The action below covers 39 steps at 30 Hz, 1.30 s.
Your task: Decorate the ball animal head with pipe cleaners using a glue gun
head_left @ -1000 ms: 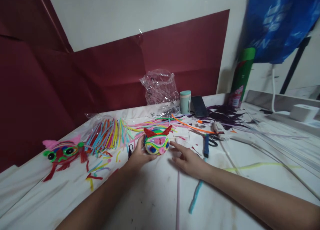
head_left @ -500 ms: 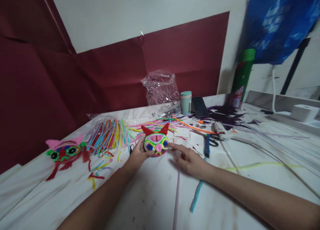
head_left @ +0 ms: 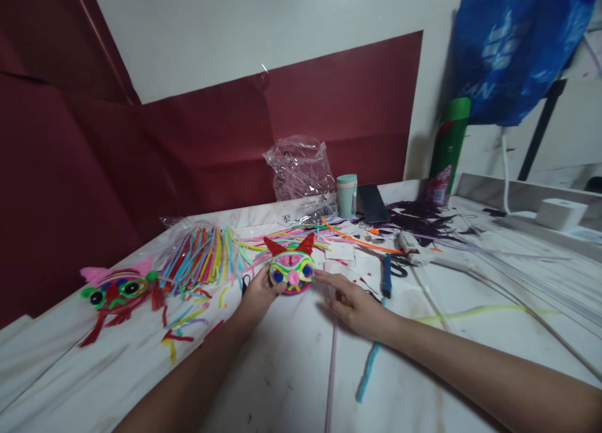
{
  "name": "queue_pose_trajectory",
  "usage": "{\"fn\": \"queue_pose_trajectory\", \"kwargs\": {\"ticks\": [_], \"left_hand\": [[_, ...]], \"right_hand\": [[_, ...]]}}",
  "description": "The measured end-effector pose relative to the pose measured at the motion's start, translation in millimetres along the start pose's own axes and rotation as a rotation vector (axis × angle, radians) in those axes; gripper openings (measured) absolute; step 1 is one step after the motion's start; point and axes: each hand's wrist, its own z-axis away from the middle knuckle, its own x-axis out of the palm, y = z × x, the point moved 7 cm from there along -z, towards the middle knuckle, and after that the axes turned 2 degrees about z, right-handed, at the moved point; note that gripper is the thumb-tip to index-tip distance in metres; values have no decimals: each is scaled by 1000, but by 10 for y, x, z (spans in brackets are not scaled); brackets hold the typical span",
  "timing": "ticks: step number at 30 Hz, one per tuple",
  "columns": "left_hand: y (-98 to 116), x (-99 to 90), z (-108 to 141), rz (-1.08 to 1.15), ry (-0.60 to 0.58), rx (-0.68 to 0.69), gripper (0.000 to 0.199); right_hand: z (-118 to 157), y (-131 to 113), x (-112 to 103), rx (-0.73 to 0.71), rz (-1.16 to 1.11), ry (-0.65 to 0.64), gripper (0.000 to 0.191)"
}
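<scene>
A round, colourful mask-like figure (head_left: 291,271) with red horns, blue eyes and a pink nose stands at the middle of the table, facing me. My left hand (head_left: 264,290) grips its left edge, thumb on the front. My right hand (head_left: 348,300) is at the figure's right edge, its fingers apart and the fingertips at or near the rim; whether they touch is hard to tell. On the left of the table lies a second figure (head_left: 118,291) with pink ears, black eyes and red tassels.
Fuzzy coloured sticks (head_left: 207,257) lie behind on the left, with cut pieces in front. A blue-handled tool (head_left: 386,276), black scissors (head_left: 399,265), a glue gun (head_left: 412,248), a phone (head_left: 373,202), a lidded cup (head_left: 347,196) and purple strands (head_left: 418,220) are at the right and back.
The view has shifted slightly, moving everything a little in the picture. My left hand still holds the figure, and my right hand remains beside it with fingers slightly straighter.
</scene>
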Motion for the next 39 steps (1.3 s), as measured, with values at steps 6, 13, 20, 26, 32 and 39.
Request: {"fn": "queue_pose_trajectory", "kwargs": {"ticks": [6,13,20,26,32,39], "left_hand": [[-54,-49,-24,-25,24,0,72],[-8,-138,0,-100,121,59,66],[-2,-80,13,-15,31,97,67],[-63,45,25,-64,-63,80,87],[-112,-9,10,-225,14,73,78],[727,48,452,-580,215,658,17]], "right_hand": [[12,7,-11,56,-20,16,46],[1,269,-108,266,-80,181,40],[-27,321,-91,246,-161,162,37],[-47,191,-91,132,-287,109,40],[-69,176,-62,118,-281,47,42],[-59,279,-242,185,-230,261,28]]}}
